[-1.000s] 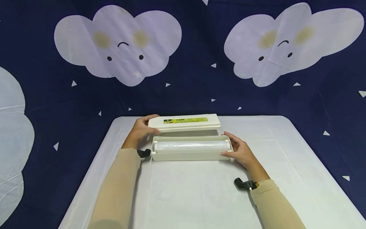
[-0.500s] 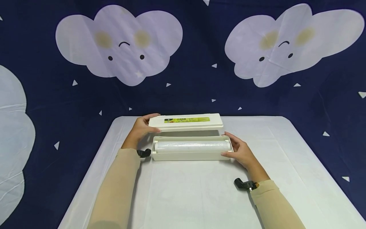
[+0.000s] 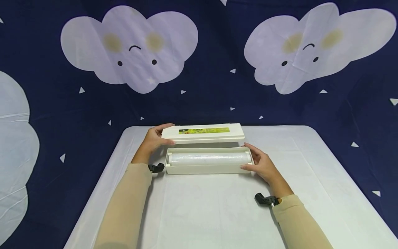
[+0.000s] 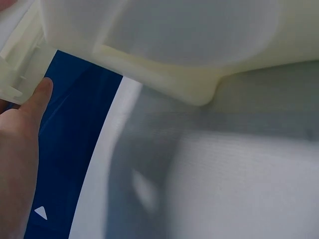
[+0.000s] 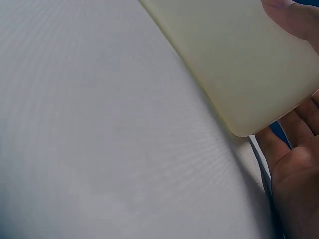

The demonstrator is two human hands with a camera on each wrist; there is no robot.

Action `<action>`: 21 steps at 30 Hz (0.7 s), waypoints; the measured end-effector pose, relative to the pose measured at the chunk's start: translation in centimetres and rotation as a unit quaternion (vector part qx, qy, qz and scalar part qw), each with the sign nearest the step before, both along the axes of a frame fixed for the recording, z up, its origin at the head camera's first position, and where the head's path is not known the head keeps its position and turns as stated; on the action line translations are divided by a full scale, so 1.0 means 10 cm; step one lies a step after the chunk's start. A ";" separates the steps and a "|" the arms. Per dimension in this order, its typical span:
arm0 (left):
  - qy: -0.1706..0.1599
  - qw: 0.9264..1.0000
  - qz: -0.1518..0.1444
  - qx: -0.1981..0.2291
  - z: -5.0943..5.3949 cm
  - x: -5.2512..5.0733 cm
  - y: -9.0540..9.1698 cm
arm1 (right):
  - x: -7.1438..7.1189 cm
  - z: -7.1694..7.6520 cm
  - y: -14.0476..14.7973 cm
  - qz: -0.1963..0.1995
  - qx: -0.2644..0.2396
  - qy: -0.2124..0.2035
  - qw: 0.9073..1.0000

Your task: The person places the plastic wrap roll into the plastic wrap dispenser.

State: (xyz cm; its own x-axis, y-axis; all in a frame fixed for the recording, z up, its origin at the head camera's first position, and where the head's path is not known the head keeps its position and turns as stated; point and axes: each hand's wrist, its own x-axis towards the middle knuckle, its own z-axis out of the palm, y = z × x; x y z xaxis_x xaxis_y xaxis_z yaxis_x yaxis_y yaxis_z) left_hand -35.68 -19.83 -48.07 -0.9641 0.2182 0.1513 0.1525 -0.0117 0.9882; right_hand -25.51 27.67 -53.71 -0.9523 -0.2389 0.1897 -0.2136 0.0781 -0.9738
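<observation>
A long off-white box [image 3: 208, 169] rests on the table, with a roll of cling film [image 3: 209, 159] lying inside it. My right hand [image 3: 261, 166] grips the box's right end, thumb on the near wall and fingers round the far side. Behind and above the box, my left hand [image 3: 153, 140] holds the white lid [image 3: 202, 137] by its left end, thumb at the near edge. A green and yellow label [image 3: 204, 130] marks the lid's top. In the left wrist view, the left thumb [image 4: 42, 92] presses the lid's edge, while the box's corner [image 4: 199, 89] fills the upper part.
A white cloth covers the table [image 3: 199, 211]. Behind it hangs a dark blue curtain [image 3: 217, 100] printed with clouds and small triangles. Each wrist wears a black camera, one left [image 3: 156, 168] and one right [image 3: 265, 200].
The lid's right end has swung slightly to the right, and the lid stays raised behind the box. Both hands keep their holds, and the box has hardly moved.
</observation>
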 end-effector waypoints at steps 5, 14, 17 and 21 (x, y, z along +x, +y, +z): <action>-0.004 1.000 -0.003 -0.001 0.00 0.04 -0.02 | 0.00 0.00 0.00 0.002 -0.002 -0.002 1.000; 0.011 1.000 -0.018 0.019 0.02 0.10 0.00 | 0.01 0.01 -0.01 -0.006 0.005 -0.010 1.000; 0.020 0.999 -0.028 0.030 0.04 0.11 0.03 | 0.02 0.02 -0.01 -0.010 0.009 -0.012 1.000; 0.028 0.998 -0.035 0.037 0.07 0.15 0.06 | 0.01 0.02 -0.02 -0.010 0.010 -0.009 1.000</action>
